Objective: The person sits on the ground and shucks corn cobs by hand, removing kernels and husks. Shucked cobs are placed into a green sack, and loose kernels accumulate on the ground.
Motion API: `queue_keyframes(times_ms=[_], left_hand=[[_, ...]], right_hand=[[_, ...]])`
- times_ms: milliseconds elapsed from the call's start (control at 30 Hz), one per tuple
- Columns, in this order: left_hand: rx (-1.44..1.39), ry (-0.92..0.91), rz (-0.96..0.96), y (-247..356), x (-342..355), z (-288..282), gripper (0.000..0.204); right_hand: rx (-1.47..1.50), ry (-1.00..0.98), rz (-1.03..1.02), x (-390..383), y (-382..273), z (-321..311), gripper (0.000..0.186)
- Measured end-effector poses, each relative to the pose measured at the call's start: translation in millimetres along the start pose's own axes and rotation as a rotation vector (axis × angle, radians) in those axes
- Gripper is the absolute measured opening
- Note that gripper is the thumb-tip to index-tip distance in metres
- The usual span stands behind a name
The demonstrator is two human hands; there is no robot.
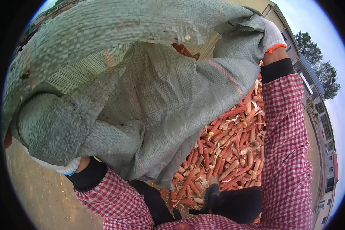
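Observation:
A large green-grey woven sack [168, 99] hangs across most of the view, its mouth gaping and its cloth folded. My right hand [272, 33], in a white glove with an orange cuff, grips the sack's upper right edge. At the lower left my left hand [69, 166], gloved in white with a blue cuff, holds the sack's other side. Folds of cloth cover most of the fingers of both hands. Inside the sack's mouth a reddish-brown piece [184, 50] shows; I cannot make out what it is.
Below the sack, a heap of reddish corn cobs [234, 153] reaches my feet, a dark boot [212, 193] at its edge. Loose kernels dot the bare ground [53, 195] on the left. Buildings [326, 130] and trees [314, 61] stand at the far right.

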State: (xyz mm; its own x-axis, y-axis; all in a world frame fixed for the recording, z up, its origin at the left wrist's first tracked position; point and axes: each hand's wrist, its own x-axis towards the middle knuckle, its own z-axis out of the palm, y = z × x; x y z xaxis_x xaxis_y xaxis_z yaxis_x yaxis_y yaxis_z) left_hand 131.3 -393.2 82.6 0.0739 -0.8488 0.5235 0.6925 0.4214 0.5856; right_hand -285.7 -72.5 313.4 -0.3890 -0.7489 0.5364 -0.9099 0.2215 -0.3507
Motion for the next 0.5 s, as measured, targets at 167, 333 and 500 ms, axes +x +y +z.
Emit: queue_keyframes(times_ms=[167,333,500], left_hand=[[0.03,-0.069,-0.12,5,-11,72,0.04],[0.028,-0.042,-0.359,-16,-31,65,0.035],[0.421,-0.16,0.148,62,13,-46,0.044]], right_hand=[[-0.277,0.223,0.459,-3,-1,8,0.045],[-0.763,-0.177,0.522,-99,22,76,0.044],[0.322,0.127,0.495,-25,-37,61,0.035]])
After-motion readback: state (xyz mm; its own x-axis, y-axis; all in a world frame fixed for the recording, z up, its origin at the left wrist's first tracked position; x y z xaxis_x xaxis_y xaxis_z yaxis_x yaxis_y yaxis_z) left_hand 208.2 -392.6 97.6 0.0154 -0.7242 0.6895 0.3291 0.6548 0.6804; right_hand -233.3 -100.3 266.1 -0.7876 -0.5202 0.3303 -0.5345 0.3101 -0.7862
